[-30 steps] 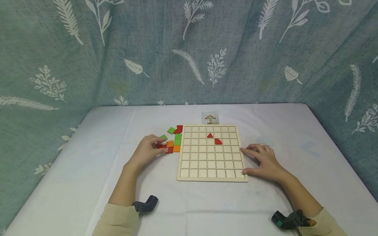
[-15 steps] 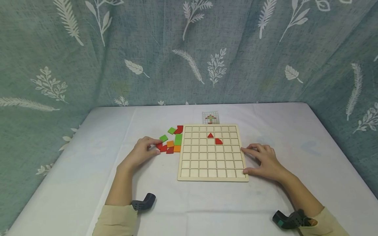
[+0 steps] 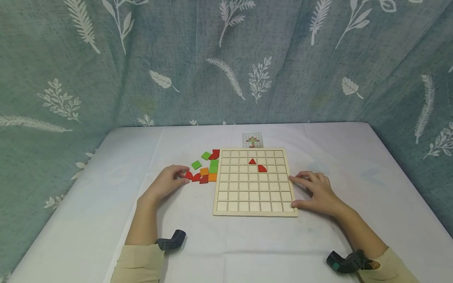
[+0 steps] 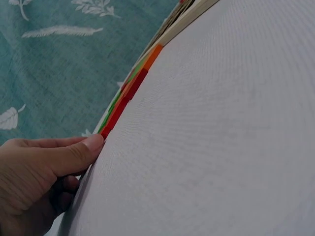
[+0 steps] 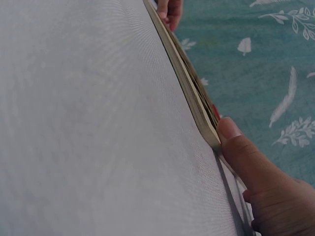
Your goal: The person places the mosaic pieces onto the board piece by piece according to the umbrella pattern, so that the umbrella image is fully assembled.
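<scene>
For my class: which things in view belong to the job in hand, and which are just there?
Seem to belong: grid board, red triangle and red quarter-round on it, coloured tiles beside it, pattern card behind it, left hand, right hand.

Seem incidental: leaf-print curtain, white tablecloth, black wrist devices.

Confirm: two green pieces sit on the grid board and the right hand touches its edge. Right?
No, the color is off: the triangle and rounded piece on the grid board are red, per the head view. The right hand does touch its edge.
</scene>
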A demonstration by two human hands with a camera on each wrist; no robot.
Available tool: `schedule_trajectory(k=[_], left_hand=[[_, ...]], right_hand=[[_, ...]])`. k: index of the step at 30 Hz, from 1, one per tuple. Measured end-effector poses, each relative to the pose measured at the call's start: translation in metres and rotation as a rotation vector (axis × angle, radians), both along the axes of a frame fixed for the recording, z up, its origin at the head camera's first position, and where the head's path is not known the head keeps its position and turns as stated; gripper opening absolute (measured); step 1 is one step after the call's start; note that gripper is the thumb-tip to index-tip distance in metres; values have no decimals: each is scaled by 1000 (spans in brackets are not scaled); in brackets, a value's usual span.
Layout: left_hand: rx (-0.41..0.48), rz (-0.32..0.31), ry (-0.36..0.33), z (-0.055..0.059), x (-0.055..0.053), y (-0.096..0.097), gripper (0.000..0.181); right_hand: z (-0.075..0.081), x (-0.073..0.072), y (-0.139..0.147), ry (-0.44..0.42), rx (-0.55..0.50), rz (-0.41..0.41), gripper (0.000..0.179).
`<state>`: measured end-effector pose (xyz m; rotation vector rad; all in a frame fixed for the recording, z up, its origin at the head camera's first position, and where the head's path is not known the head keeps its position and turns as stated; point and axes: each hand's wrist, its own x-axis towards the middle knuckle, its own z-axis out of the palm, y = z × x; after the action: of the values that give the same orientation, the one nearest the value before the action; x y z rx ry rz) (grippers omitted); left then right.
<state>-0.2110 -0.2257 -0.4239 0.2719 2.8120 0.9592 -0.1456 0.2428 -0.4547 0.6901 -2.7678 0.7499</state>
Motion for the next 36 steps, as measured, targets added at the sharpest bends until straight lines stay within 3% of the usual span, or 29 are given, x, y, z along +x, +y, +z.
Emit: schedule_trajectory(k=[18, 26, 36], left_hand=[[-31, 21, 85, 6, 1, -8, 35], [-14, -20, 110, 12, 4, 0, 31], [18, -11, 91, 22, 7, 17, 36]], right_hand=[[-1, -1, -1, -1, 5, -7, 76], [1, 1, -2, -13, 10, -16, 75], [0, 1, -1, -14, 6, -14, 75]])
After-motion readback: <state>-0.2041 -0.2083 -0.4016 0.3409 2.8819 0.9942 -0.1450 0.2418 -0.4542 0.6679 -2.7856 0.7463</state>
